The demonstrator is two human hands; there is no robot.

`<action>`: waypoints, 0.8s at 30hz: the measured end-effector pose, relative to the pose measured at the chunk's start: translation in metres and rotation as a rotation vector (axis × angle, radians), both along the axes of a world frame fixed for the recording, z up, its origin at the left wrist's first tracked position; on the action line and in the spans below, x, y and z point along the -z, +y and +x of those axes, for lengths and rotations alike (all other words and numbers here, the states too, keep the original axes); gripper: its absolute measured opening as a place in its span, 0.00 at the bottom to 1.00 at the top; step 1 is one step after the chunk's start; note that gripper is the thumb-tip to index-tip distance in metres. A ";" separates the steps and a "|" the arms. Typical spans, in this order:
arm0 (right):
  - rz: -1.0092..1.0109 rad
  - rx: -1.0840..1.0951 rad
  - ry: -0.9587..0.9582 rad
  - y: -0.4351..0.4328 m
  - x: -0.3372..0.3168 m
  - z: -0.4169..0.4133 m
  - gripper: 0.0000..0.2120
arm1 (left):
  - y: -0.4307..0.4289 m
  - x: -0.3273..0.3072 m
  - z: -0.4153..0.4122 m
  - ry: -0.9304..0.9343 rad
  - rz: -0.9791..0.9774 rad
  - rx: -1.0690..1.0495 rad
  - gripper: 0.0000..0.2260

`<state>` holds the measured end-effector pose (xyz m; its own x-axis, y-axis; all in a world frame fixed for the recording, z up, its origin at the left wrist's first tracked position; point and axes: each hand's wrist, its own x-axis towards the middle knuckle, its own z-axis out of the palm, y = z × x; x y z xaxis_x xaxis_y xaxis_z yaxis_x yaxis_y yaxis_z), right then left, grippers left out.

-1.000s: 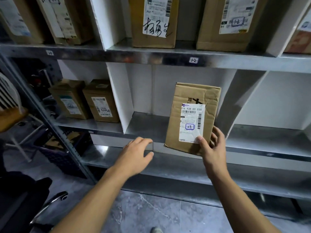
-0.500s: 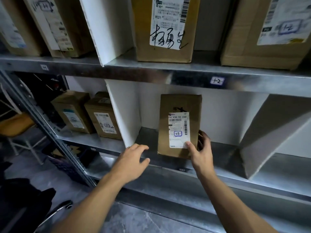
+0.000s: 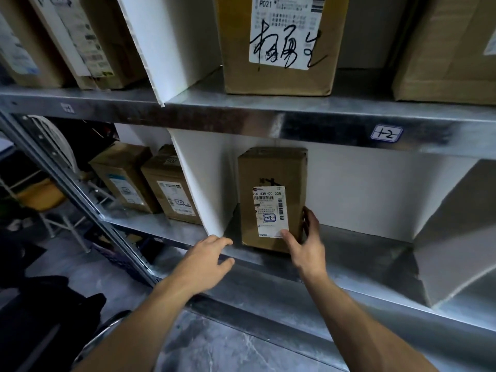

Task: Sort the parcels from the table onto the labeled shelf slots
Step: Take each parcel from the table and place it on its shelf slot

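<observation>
Metal shelving [image 3: 268, 124], galvanized steel, with white divider boards [image 3: 204, 183] splitting each level into slots. Grey concrete floor [image 3: 220, 345] below. A black chair [image 3: 53, 312] sits lower left, with an orange-seated stool [image 3: 43, 194] further back behind the shelf upright. The front lip of the upper shelf carries a handwritten sticker [image 3: 386, 133] reading "1-2".

Upper level: a big cardboard box [image 3: 279, 49] with black marker scrawl on its white label, more boxes either side of it. Middle level, left slot: two small boxes [image 3: 150, 183] side by side, labels facing out.

The parcel [image 3: 272, 200] is a plain brown carton standing upright in the middle-level slot right of the divider, near that slot's left end and close to the shelf's front edge. Long axis vertical. Its white shipping label [image 3: 269, 212] faces out toward the aisle, with a barcode, printed digits and a boxed handwritten "2-2" on it. Top flaps look taped shut.

Right hand [image 3: 306, 242] grips the parcel's lower right corner, thumb on the front face over the label's bottom edge, fingers wrapped round the right side. Left hand [image 3: 206, 261] is empty and loosely spread, hovering at the shelf's front edge just left of the parcel and not touching it, fingertips close to the divider's bottom corner.
</observation>
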<state>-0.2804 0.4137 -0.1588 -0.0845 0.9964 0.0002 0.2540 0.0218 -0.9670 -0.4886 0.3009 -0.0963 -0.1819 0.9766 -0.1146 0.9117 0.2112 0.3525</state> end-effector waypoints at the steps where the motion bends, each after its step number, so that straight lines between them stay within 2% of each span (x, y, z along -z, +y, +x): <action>1: -0.014 0.003 0.005 0.000 0.003 -0.001 0.35 | 0.001 0.001 -0.001 -0.005 -0.003 -0.003 0.21; 11: -0.016 0.005 0.006 -0.009 0.020 -0.007 0.37 | 0.005 0.007 -0.015 -0.018 -0.031 0.007 0.21; 24: -0.055 0.042 0.050 0.012 0.023 -0.030 0.35 | 0.004 0.002 -0.027 -0.011 -0.041 0.033 0.21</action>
<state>-0.3107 0.4257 -0.1816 -0.0437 0.9977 -0.0516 0.2053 -0.0415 -0.9778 -0.5152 0.3044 -0.0985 -0.1482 0.9765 -0.1563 0.9145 0.1955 0.3543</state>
